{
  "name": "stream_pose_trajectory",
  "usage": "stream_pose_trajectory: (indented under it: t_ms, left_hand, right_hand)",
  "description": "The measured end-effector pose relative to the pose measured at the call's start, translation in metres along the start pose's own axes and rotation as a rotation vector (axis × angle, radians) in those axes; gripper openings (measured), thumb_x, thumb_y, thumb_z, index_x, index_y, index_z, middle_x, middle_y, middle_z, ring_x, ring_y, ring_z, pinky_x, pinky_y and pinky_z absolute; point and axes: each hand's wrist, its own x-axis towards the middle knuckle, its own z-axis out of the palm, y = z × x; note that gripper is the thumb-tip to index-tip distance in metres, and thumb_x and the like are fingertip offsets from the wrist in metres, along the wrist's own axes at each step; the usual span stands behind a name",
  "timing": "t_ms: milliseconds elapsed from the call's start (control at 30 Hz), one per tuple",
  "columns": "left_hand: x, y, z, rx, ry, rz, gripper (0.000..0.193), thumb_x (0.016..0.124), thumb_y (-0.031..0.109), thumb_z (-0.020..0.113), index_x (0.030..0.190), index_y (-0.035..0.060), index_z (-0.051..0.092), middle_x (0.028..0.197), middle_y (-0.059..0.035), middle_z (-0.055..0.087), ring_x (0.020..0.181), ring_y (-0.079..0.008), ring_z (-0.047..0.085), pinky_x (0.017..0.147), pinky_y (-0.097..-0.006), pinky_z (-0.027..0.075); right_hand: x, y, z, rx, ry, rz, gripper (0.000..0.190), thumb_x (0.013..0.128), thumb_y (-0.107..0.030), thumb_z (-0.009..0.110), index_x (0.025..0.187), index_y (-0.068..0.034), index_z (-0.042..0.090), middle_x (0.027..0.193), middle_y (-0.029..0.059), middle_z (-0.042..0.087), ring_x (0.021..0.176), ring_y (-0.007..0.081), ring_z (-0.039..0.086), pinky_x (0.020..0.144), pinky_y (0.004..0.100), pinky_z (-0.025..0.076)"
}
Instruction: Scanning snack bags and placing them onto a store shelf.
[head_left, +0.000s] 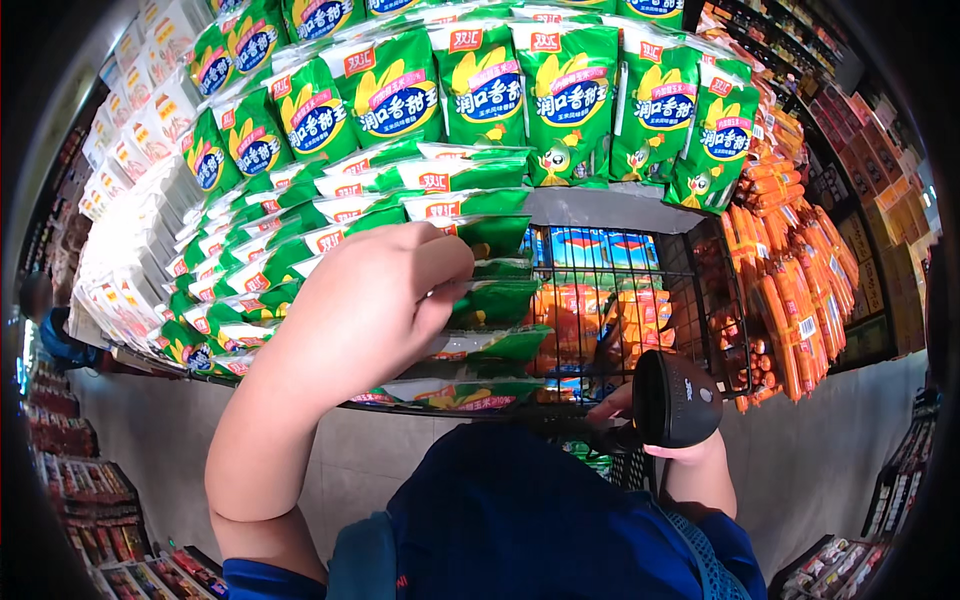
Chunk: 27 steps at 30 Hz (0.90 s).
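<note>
My left hand (409, 281) reaches over a packed row of green bags of corn-flavoured sausages (465, 176). Its fingers are curled in at the bags' upper edges; the fingertips are partly hidden, so whether they pinch a bag cannot be told. Lower right, my right hand (686, 454) is wrapped around a black handheld device, apparently a barcode scanner (675, 401), whose rounded head hides most of the palm and fingers. Beside the green bags, a black wire basket section (667, 259) holds orange packs (574, 319) and blue packs (577, 247).
More green bags stand upright along the back (574, 105). White packages (124, 232) fill the left side, and orange sausage bundles (799, 330) bulge over the right edge. A grey tiled floor (367, 457) shows below. Stocked shelves (862, 165) line the right; a person (64, 334) is at far left.
</note>
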Motion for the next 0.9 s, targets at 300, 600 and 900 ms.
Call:
stream_pose_trajectory:
  t_ms: [300,600,900]
  left_hand:
    - [-0.001,0.001,-0.002,-0.001,-0.036,0.056,0.011,0.075,0.005,0.064,0.084,0.0033,0.056,0.071,-0.0126,0.059,0.068,-0.0322,0.057,0.061,-0.0394,0.045]
    - [0.006,-0.014,-0.01,-0.167,-0.02,0.057,0.014,0.079,0.003,0.064,0.091,0.0034,0.059,0.08,-0.0101,0.062,0.072,-0.0273,0.06,0.064,-0.0333,0.048]
    - [0.049,-0.018,-0.006,0.162,-0.05,0.048,0.019,0.076,0.008,0.062,0.094,0.0011,0.058,0.087,-0.0154,0.06,0.081,-0.0344,0.058,0.072,-0.0405,0.047]
  right_hand:
    - [0.005,-0.005,-0.002,-0.055,-0.05,0.052,0.053,0.073,-0.005,0.073,0.12,0.0,0.05,0.109,0.0188,0.061,0.102,0.0302,0.061,0.084,0.0412,0.05]
    - [0.007,-0.009,-0.003,0.068,0.001,0.111,0.056,0.071,-0.014,0.076,0.119,0.001,0.051,0.104,0.0204,0.063,0.099,0.0328,0.062,0.084,0.0443,0.048]
    - [0.015,-0.016,-0.001,-0.063,0.011,0.101,0.053,0.076,-0.023,0.074,0.115,0.004,0.051,0.088,0.0259,0.064,0.086,0.0345,0.065,0.074,0.0428,0.052]
